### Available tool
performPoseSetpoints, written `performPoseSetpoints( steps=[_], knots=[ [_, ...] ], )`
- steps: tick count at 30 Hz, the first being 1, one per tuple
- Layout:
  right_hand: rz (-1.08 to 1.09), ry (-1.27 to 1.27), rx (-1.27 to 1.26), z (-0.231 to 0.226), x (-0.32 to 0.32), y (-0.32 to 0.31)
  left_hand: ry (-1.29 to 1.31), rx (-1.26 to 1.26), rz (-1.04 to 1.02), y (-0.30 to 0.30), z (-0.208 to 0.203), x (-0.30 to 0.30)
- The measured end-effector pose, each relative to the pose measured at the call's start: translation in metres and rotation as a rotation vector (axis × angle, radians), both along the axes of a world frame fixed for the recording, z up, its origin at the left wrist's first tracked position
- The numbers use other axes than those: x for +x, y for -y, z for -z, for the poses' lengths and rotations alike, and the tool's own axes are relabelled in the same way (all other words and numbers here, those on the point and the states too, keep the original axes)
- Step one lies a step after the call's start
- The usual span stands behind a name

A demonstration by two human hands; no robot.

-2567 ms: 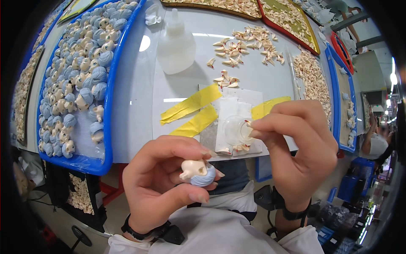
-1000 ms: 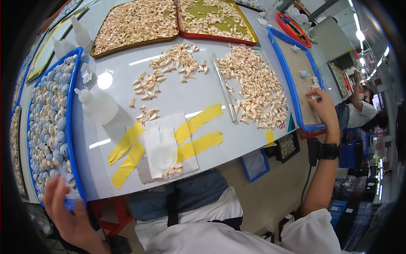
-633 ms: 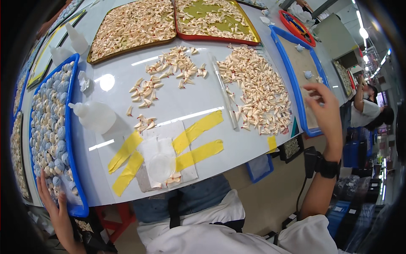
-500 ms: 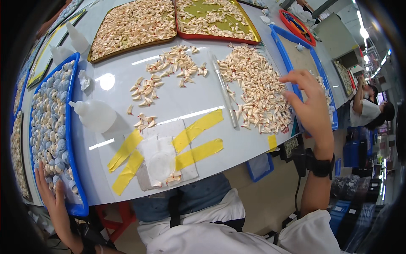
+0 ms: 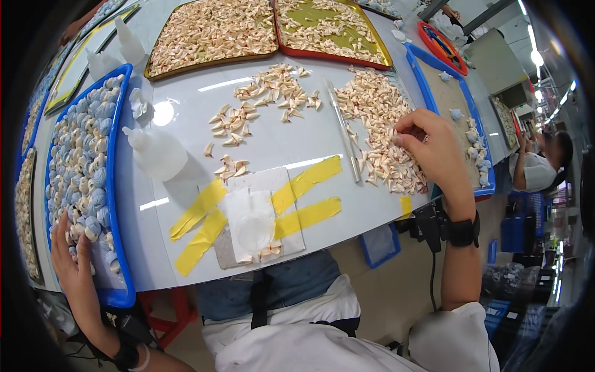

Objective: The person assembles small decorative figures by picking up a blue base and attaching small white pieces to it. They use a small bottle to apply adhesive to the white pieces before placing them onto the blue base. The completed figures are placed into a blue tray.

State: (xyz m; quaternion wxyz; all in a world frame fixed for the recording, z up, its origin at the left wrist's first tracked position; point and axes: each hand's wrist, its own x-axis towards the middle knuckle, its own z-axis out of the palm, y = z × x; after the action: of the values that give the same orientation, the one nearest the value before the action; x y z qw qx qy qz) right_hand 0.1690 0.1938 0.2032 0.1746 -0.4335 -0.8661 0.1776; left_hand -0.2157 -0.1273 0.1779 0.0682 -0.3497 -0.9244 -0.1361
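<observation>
My right hand [image 5: 432, 144] is over a pile of small cream pointed pieces with red tips [image 5: 378, 102], thumb and forefinger pinched together. Whatever lies between those fingertips is too small to make out. On the far left, my left hand [image 5: 75, 260] rests in the near end of a blue tray [image 5: 118, 186], its fingers stretched and the thumb apart. Round blue-and-white pieces [image 5: 80, 149] fill that tray and lie around its fingers. Between the hands, more cream pieces [image 5: 273, 87] are scattered on the table. A round clear disc [image 5: 255, 231] sits on a taped-down board [image 5: 291, 245] at the front edge.
Two trays of cream pieces [image 5: 211, 34] stand at the back. White squeeze bottles [image 5: 158, 158] are by the left tray. A clear rod [image 5: 343, 130] lies left of the pile. To the right stands a blue tray [image 5: 427, 80] with some blue-and-white pieces. Another person [image 5: 536, 164] sits at far right.
My right hand has come left and down onto the pile, its spread fingers closing into a pinch. My left hand has moved a little farther into the tray. The whole view has shifted slightly.
</observation>
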Motion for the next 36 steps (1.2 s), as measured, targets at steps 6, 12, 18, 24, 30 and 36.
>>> performPoseSetpoints(
  steps=[6, 12, 18, 24, 30, 36],
  knots=[
    [0.001, -0.001, 0.007, -0.003, 0.001, 0.001, -0.091, -0.010, -0.036, 0.001, 0.003, -0.014],
    [-0.039, -0.018, 0.009, 0.000, 0.003, -0.002, -0.232, -0.065, 0.058, 0.002, 0.002, -0.009],
    [-0.046, -0.047, 0.082, 0.003, 0.006, -0.003, -0.162, 0.027, 0.123, -0.004, 0.009, 0.000],
    [0.031, -0.156, 0.052, 0.003, 0.009, -0.007, -0.037, 0.073, -0.124, 0.002, -0.003, -0.010],
    [0.054, -0.239, 0.047, 0.005, 0.011, -0.007, -0.026, 0.067, -0.116, -0.002, 0.002, -0.001],
    [0.021, -0.227, 0.040, 0.004, 0.009, -0.008, -0.106, 0.176, -0.135, -0.004, 0.001, 0.010]
  ],
)
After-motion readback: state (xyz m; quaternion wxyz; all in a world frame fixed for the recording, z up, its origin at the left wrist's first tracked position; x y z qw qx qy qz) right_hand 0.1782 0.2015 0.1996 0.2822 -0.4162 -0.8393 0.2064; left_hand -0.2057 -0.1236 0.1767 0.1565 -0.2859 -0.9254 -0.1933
